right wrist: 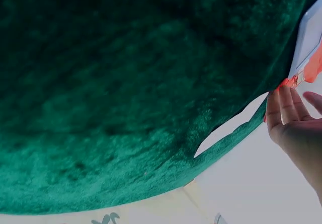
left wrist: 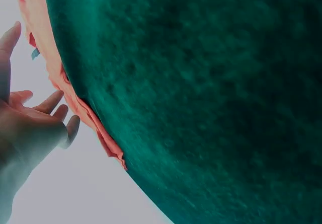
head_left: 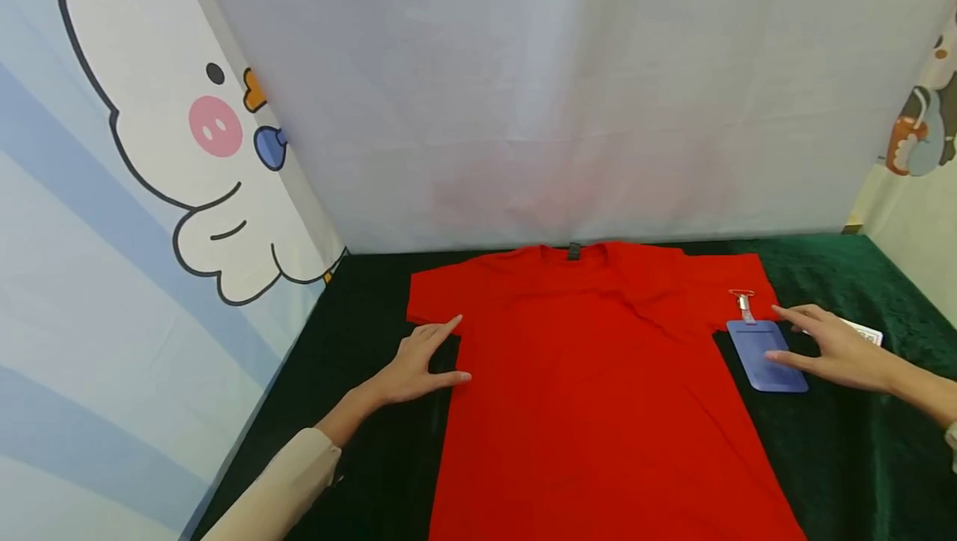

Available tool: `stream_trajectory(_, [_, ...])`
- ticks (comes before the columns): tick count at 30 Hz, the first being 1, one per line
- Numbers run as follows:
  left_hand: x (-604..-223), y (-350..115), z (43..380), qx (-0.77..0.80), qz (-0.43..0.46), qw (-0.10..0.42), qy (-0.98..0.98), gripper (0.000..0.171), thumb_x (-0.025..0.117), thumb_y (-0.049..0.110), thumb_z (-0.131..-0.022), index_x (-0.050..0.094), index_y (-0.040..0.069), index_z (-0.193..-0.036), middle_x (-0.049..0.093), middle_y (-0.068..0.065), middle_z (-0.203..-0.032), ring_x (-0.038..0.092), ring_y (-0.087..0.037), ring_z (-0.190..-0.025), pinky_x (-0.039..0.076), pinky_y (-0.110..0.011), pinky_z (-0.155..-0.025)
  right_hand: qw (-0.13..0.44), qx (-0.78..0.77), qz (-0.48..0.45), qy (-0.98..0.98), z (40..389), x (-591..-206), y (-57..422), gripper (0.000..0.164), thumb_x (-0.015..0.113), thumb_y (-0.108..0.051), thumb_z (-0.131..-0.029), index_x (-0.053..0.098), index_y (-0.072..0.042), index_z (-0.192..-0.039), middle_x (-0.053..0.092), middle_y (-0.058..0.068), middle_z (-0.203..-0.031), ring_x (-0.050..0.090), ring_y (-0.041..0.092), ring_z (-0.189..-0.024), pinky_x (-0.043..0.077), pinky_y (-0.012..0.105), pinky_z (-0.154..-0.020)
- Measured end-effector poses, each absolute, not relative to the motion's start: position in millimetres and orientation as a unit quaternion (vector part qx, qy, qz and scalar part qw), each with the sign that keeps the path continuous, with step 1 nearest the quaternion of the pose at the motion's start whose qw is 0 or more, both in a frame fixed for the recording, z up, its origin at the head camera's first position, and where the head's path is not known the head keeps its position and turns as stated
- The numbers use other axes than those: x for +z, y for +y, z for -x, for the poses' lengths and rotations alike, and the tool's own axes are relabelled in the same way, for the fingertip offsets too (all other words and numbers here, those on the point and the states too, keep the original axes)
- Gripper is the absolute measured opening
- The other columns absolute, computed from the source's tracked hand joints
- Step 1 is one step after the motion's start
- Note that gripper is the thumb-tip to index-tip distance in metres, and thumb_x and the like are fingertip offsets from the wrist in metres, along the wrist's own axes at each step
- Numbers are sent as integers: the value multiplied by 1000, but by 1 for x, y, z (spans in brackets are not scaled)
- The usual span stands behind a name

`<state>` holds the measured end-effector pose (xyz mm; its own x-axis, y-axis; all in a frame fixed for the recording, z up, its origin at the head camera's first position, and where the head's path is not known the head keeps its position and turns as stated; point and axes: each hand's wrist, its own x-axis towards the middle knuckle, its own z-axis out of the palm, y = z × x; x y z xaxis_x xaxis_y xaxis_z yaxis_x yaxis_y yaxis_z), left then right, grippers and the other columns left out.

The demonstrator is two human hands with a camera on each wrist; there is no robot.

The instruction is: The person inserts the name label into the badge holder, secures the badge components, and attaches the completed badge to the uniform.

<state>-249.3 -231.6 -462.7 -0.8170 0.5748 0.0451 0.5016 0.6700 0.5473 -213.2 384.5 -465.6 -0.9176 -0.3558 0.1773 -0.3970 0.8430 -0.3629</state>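
A red T-shirt (head_left: 591,391) lies spread flat, its collar toward the back wall. My left hand (head_left: 414,366) hovers at its left side below the sleeve, fingers extended and thumb spread, holding nothing. Over on the right, a blue badge holder (head_left: 758,358) with a metal clip (head_left: 743,307) lies beside the right sleeve, the clip overlapping the red cloth. Above the holder's right side is my right hand (head_left: 837,350), its fingers straight and thumb apart. Partly hidden behind that hand is a white card (head_left: 867,331) with dark print. The right wrist view shows the hand (right wrist: 297,123) with loosely extended fingers.
Dark green velvety cloth (head_left: 860,458) covers the table. A pale curtain (head_left: 523,92) hangs at the back edge. Cartoon-printed panels stand on both sides, the left one (head_left: 149,292) close along the table's edge.
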Motion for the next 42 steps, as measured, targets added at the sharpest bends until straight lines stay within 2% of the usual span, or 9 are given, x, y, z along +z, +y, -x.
stream_trajectory(2, [-461,-229,248,286,-290,83,909,92,72,42,-92,23,10,-163,34,-20,-163,29,-42,-148,23,-72,-117,63,192,-204,-958,215,-467,383,67,84,-24,-82,57,14,-130,60,28,-120,64,37,-95,58,35,-73])
stream_trajectory(4, [-459,-227,246,293,-287,95,907,91,72,41,-92,23,12,-164,33,-18,-164,27,-40,-149,22,-71,-118,60,188,-205,-959,217,-468,381,65,83,-26,-83,59,14,-128,60,27,-117,65,33,-90,54,26,-68])
stream_trajectory(13, [-456,-218,244,315,-292,115,896,90,72,41,-93,25,9,-163,37,-16,-162,30,-38,-148,22,-69,-120,18,191,-177,-965,226,-469,379,72,83,-31,-83,57,16,-131,57,32,-116,59,27,-90,50,28,-68])
stream_trajectory(19, [-457,-213,242,313,-292,125,895,90,73,40,-93,25,11,-163,38,-15,-162,29,-37,-148,22,-68,-121,28,225,-176,-958,228,-472,381,68,88,-25,-78,61,15,-126,60,28,-110,47,1,-75,41,21,-61])
stream_trajectory(22, [-457,-214,242,313,-289,120,897,89,73,40,-93,27,11,-163,35,-16,-163,28,-38,-149,23,-69,-120,34,244,-183,-952,231,-470,380,64,89,-19,-77,62,16,-124,62,28,-108,40,-4,-69,37,21,-58])
stream_trajectory(28, [-457,-213,242,316,-285,120,897,88,73,40,-92,28,13,-163,31,-16,-164,27,-38,-149,24,-69,-120,-10,283,-159,-946,232,-463,378,60,84,-14,-82,58,17,-126,59,36,-112,42,0,-60,35,22,-54])
stream_trajectory(34, [-456,-213,243,311,-287,121,898,90,75,38,-92,26,14,-163,27,-18,-165,24,-39,-150,26,-68,-120,-94,294,-85,-947,230,-454,383,65,76,-24,-92,45,13,-136,61,32,-112,57,17,-83,43,24,-65])
stream_trajectory(38, [-455,-214,244,316,-288,113,897,89,75,37,-92,27,14,-163,28,-19,-165,26,-40,-149,28,-69,-119,-129,320,-64,-936,231,-451,386,68,71,-27,-97,36,13,-140,56,41,-119,60,31,-92,59,36,-73])
stream_trajectory(42, [-453,-215,244,320,-292,109,895,88,74,38,-92,27,13,-163,29,-20,-164,28,-41,-148,30,-69,-118,-128,345,-52,-928,233,-449,386,68,68,-25,-99,33,13,-143,48,48,-125,63,35,-95,63,47,-78])
